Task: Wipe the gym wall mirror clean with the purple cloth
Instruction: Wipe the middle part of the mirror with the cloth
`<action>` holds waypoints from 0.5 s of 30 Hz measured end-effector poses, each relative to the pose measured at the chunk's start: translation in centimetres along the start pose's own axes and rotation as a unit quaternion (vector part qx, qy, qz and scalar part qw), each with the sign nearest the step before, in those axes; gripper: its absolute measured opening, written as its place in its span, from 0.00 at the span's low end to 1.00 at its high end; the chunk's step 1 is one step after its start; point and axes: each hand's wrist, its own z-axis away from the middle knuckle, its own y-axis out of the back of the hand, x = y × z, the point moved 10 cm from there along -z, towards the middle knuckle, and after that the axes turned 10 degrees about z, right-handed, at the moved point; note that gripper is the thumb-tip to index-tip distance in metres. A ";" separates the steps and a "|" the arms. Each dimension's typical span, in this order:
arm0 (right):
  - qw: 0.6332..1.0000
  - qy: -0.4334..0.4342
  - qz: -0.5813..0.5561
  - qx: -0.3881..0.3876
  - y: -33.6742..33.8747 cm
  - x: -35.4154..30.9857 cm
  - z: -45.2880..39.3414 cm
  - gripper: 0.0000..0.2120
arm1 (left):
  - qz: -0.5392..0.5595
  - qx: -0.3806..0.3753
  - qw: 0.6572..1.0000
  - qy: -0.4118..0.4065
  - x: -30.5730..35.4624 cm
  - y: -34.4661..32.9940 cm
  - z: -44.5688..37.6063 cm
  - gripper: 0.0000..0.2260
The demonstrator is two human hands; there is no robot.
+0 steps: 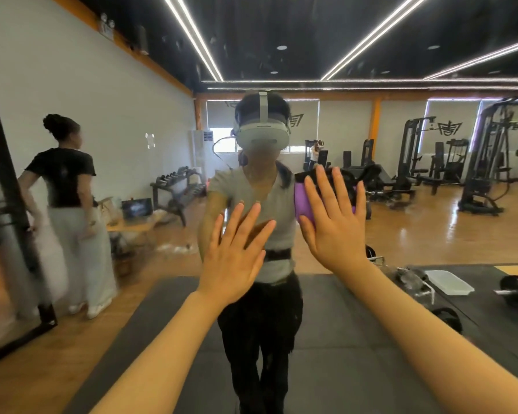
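- Head view: both arms reach forward to the mirror (401,240), which fills almost the whole frame.
- The right hand (335,225) lies flat with fingers straight and spread, pressing the cloth (304,201) against the glass at about chest height of the reflected person.
- The cloth is purple with a dark upper edge; it shows past the fingers on the left and at the top, the rest hidden under the palm.
- The left hand (237,252) is flat too, fingers straight and slightly fanned, palm toward the glass beside the cloth, holding nothing; whether it touches the glass cannot be told.
- The two hands are near each other, apart.
- Reflected in the glass: the wearer with a headset (263,130), a dark mat (335,324), weight machines (485,156) at the right, a dumbbell rack (177,186), and a second person (69,204) standing at the left.
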 end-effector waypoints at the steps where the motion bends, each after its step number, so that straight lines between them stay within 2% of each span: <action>1: 1.000 -0.009 -0.002 0.004 -0.1 -0.1 0.5 0.28 | -0.005 0.003 1.000 0.002 0.1 -0.2 0.0 0.28; 9: 0.999 0.002 0.013 -0.031 -1.3 -2.5 9.9 0.30 | -0.031 0.020 0.999 -0.004 0.0 -0.9 0.3 0.28; 13: 0.999 0.016 0.015 -0.043 -1.0 -1.6 8.7 0.31 | -0.031 0.019 0.999 -0.007 -0.1 -1.1 0.3 0.29; 15: 0.999 -0.019 0.011 -0.035 -0.3 0.4 5.4 0.31 | -0.034 0.020 0.999 -0.008 0.0 -1.2 0.3 0.29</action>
